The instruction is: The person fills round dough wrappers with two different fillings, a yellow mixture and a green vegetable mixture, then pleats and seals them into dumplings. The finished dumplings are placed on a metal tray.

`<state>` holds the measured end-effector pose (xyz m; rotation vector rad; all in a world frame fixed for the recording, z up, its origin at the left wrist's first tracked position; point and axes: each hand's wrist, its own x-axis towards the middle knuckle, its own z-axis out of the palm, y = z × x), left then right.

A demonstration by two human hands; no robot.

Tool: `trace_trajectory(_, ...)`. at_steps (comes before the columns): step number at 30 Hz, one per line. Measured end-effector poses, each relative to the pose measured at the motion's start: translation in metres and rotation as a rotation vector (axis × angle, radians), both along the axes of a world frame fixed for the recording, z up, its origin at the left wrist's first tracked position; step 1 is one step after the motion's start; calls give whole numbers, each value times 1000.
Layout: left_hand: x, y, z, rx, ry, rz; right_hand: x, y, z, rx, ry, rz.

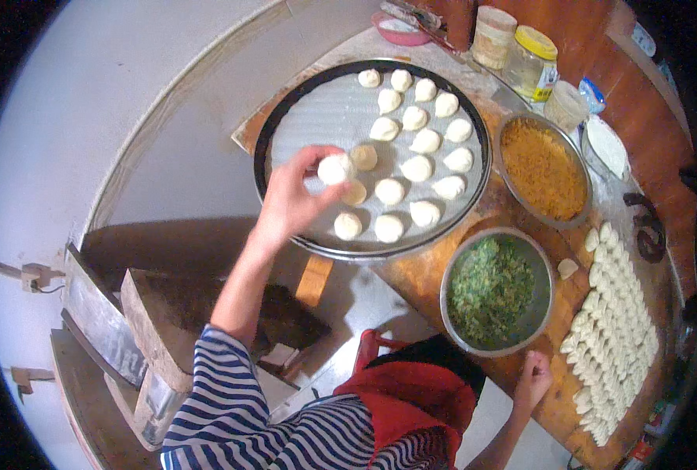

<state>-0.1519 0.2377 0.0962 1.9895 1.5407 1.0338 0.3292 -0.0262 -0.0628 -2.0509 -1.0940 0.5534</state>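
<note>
My left hand [298,197] reaches over a large round tray [325,106] with a dark rim and a mesh-like liner. Between its thumb and fingers it holds a round white filled bun [335,169]. Several pale dough buns with gathered tips, such as one bun [417,168], sit spaced apart across the tray's middle and right. My right hand [533,376] is loosely curled over the wooden table edge, below a metal bowl [444,294] of chopped green filling [489,294]; whether it holds anything cannot be told. Many small dough pieces [613,335] lie in rows to its right.
A metal bowl [586,202] of orange-brown filling [542,170] stands right of the tray. Beyond it are a yellow-lidded jar [530,64], other containers and a bowl of white powder [606,147]. A pink bowl [404,36] stands behind the tray. One dough piece [567,268] lies beside the greens.
</note>
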Motion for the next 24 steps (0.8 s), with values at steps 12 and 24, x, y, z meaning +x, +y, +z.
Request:
trace_trajectory(12, -70, 243, -59, 152, 415, 293, -22, 8, -27, 166, -375, 63)
trace_trajectory(24, -66, 269, -82, 135, 448, 266, -18, -3, -18, -156, -172, -46)
